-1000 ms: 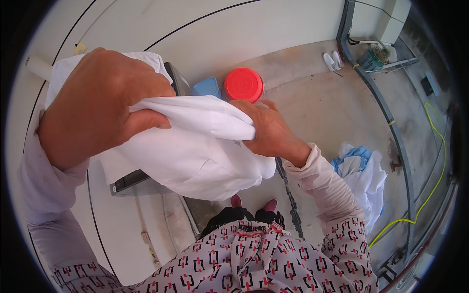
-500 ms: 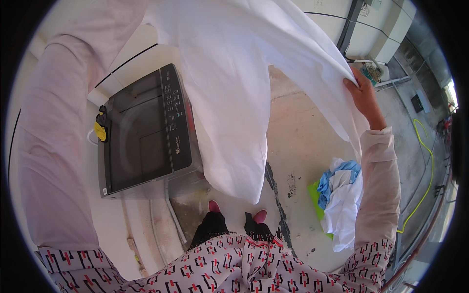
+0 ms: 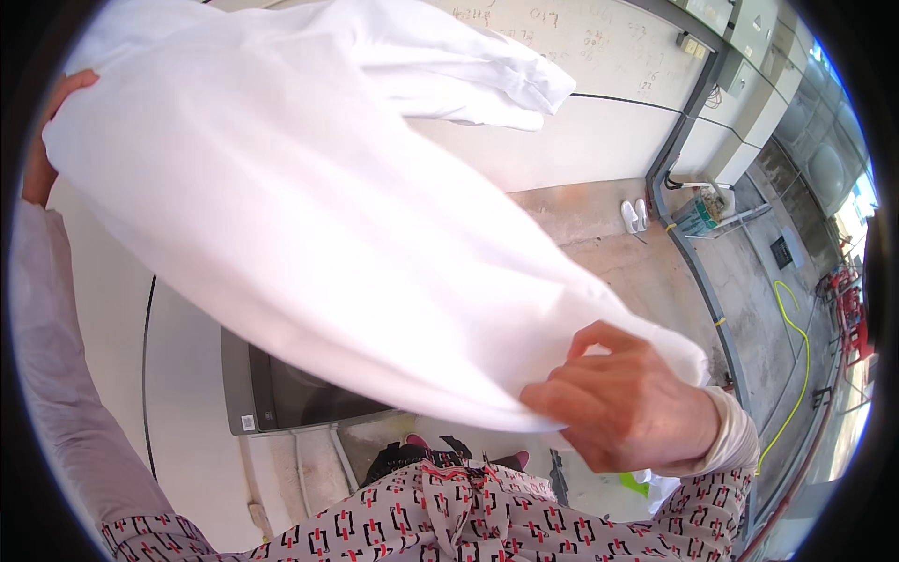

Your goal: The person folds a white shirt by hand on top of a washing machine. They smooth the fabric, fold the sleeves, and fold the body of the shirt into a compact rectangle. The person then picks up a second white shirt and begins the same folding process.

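Note:
A large white long-sleeved garment is stretched across the view between my two hands. My left hand, raised at the far left, grips its upper edge; some of those fingers are hidden behind the cloth. Low on the right, close to my body, my right hand is closed on the lower edge, knuckles up. One sleeve hangs out toward the wall. Beneath the cloth, a dark top-loading washing machine is mostly covered.
A white wall rises ahead. White shoes and a bucket stand on the floor at far right. A yellow hose runs along the right. Beside my right forearm, a green container with white cloth partly shows.
My right hand has come down and closer to my body, drawing the garment's edge along. My left hand has come into view at the left. The cloth now spreads over the washing machine.

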The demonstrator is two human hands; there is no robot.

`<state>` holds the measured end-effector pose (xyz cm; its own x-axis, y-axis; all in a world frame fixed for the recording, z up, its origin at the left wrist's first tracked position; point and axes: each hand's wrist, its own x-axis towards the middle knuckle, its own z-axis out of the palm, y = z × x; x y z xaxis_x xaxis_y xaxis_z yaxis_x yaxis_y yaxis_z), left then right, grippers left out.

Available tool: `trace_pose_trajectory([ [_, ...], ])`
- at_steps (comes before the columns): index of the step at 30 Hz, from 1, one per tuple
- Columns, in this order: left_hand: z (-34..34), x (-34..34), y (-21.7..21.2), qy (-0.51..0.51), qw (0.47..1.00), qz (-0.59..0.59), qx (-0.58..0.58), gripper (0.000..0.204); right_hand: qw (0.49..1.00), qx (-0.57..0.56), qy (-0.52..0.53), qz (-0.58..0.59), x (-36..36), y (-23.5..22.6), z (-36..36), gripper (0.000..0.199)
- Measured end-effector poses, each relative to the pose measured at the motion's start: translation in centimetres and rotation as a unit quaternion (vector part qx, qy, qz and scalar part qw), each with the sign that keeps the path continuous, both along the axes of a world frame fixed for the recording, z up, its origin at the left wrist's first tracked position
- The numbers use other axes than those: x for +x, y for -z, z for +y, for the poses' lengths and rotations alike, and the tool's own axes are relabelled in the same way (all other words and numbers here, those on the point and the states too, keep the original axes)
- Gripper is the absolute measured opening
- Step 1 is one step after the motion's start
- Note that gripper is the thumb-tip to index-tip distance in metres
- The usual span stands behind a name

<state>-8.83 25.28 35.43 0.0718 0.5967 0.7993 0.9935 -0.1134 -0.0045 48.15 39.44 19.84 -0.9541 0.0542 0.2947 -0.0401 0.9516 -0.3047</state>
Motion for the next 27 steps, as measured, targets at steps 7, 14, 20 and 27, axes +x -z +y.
trace_pose_trajectory([
  [7,-23.6,-2.3,23.7,-0.215,0.942,-0.003,-0.256,0.025,0.896,-0.046,-0.246,-0.367,-17.0,14.7,-1.4,0.023],
  [14,-35.6,-2.6,37.4,-0.354,0.883,-0.094,-0.293,0.035,0.845,-0.066,-0.365,-0.384,-27.5,19.0,-2.2,0.025],
  [20,-34.7,-4.5,41.5,-0.485,0.709,-0.091,-0.503,0.034,0.831,-0.177,-0.387,-0.358,-32.0,23.4,1.5,0.040],
  [27,-9.7,7.9,37.1,-0.310,0.826,-0.391,-0.264,0.030,0.951,-0.111,0.230,0.173,-35.4,26.9,34.0,0.056],
])
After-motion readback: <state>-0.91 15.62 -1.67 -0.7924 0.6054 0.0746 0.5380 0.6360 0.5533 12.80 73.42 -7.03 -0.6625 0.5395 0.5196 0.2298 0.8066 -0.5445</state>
